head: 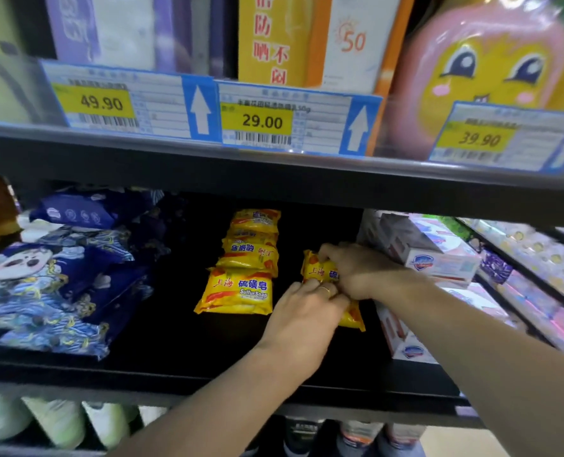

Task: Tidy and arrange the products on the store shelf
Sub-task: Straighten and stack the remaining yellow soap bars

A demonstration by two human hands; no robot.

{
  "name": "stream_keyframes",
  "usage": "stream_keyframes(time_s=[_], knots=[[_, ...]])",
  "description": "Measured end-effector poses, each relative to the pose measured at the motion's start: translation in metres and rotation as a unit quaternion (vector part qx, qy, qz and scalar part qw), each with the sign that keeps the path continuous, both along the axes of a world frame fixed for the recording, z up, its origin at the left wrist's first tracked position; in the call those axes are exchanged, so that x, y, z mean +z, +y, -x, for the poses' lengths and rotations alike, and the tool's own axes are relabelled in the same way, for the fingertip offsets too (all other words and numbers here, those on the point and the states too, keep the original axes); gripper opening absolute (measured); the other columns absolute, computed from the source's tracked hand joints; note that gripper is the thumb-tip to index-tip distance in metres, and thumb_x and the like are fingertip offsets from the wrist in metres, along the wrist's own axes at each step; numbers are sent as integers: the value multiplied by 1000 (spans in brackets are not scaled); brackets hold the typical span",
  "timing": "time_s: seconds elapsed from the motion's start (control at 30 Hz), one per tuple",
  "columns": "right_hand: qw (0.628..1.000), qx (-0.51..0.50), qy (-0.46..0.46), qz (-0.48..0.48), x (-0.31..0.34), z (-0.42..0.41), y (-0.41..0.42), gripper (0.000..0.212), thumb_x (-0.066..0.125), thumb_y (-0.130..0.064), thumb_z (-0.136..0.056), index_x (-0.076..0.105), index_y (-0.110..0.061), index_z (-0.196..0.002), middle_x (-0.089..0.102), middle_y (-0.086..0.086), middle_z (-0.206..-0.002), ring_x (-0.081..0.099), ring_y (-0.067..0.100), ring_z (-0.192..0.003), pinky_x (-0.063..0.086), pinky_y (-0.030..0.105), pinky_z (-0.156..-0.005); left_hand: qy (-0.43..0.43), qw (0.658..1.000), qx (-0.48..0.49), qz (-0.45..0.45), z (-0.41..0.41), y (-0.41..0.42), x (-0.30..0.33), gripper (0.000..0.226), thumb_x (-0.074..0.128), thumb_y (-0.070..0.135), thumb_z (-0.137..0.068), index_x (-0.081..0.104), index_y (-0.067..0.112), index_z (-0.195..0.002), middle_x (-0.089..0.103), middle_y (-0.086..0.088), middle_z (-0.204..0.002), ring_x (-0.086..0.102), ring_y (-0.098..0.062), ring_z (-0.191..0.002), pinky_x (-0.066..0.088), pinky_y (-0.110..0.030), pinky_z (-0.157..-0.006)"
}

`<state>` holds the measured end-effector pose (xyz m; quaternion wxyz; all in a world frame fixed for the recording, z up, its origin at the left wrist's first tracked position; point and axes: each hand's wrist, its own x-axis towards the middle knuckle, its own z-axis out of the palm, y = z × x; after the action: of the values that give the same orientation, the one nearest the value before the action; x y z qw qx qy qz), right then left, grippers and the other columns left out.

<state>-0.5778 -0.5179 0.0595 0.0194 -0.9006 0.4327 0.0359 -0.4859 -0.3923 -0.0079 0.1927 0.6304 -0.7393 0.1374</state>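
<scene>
On the black middle shelf [181, 341] a row of several yellow sulfur soap packs [237, 290] runs from front to back. To its right lies a second lot of yellow soap packs [316, 268]. My right hand [359, 268] grips the upper pack from above, fingers curled over its far edge. My left hand [303, 311] holds the near end of those packs, with a ring on one finger. A lower yellow pack [353, 319] shows under my hands.
Blue patterned soft packs [53, 291] are piled on the shelf's left. White and red soap boxes [435, 258] stand stacked at the right. Price tags [260, 122] hang on the upper shelf edge above. Bottles [59, 420] fill the shelf below.
</scene>
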Motion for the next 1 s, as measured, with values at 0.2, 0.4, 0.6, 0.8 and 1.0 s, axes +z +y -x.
stream_keyframes(time_s=[0.2, 0.4, 0.6, 0.8, 1.0], knots=[[999, 15, 16, 49, -5, -3, 7, 38, 55, -27, -97, 45, -29, -134, 52, 7, -140, 55, 30, -124, 48, 41, -101, 39, 999, 3, 28, 2, 5, -3, 38, 81, 9, -78, 76, 24, -112, 70, 3, -115, 57, -25, -112, 50, -39, -91], [997, 15, -49, 51, 13, -2, -2, 48, 68, -29, -94, 50, -33, -138, 56, 3, -140, 56, 26, -125, 49, 36, -102, 98, 992, 2, 80, -15, 17, 6, 44, 77, 1, -84, 77, 25, -120, 72, 5, -114, 57, -22, -102, 57, -38, -80], [986, 5, -154, 55, 32, -33, -8, 49, 60, -35, -100, 51, -22, -146, 54, 8, -150, 51, 29, -135, 42, 37, -113, 62, 987, 52, 140, -45, 38, 44, 46, 85, 5, -78, 78, 30, -116, 75, 4, -109, 67, -27, -104, 61, -38, -80], [981, 23, -191, -17, 33, -77, -1, 50, 52, -39, -106, 42, -25, -153, 47, 5, -154, 46, 28, -138, 39, 35, -112, 73, 982, 94, 146, -97, 54, 51, 43, 81, 3, -84, 80, 29, -118, 77, -1, -112, 67, -32, -100, 63, -43, -74], [983, 17, -162, -89, 28, -110, -5, 39, 42, -39, -110, 51, -19, -143, 56, 10, -141, 51, 19, -105, 37, 27, -88, 10, 984, 117, 130, -112, 47, 45, 49, 85, 5, -81, 78, 36, -119, 76, 6, -113, 67, -23, -98, 63, -32, -69]])
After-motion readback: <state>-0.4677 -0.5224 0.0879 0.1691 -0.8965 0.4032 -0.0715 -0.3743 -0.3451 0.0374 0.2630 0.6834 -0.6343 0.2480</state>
